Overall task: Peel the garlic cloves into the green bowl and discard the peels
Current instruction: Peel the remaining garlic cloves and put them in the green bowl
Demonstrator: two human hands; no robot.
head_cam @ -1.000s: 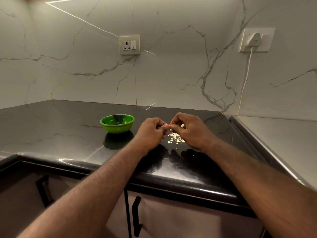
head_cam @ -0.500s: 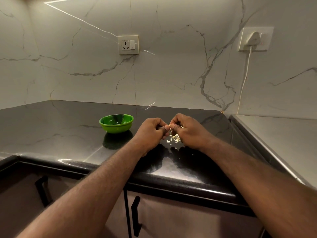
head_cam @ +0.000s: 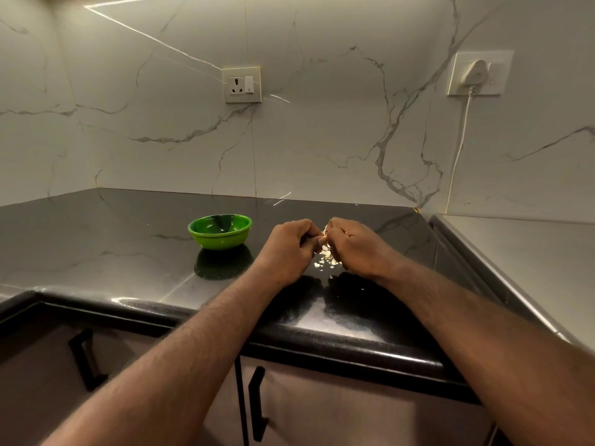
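A small green bowl (head_cam: 220, 231) stands on the black countertop (head_cam: 96, 239), left of my hands. My left hand (head_cam: 288, 249) and my right hand (head_cam: 355, 246) meet fingertip to fingertip just above the counter. Together they pinch a small pale garlic clove (head_cam: 324, 232), most of it hidden by the curled fingers. Below and between my hands lies a little heap of pale garlic peels (head_cam: 326, 259) on the counter. What the bowl holds cannot be made out.
Marble wall behind carries a socket (head_cam: 242, 85) and a second socket with a white plug (head_cam: 476, 74) whose cable runs down to the counter. A steel surface (head_cam: 521, 252) adjoins on the right. Cabinet doors with black handles (head_cam: 257, 403) sit below the counter edge.
Both hands have stayed together over the peel heap with only small finger movement; the view has shifted slightly.
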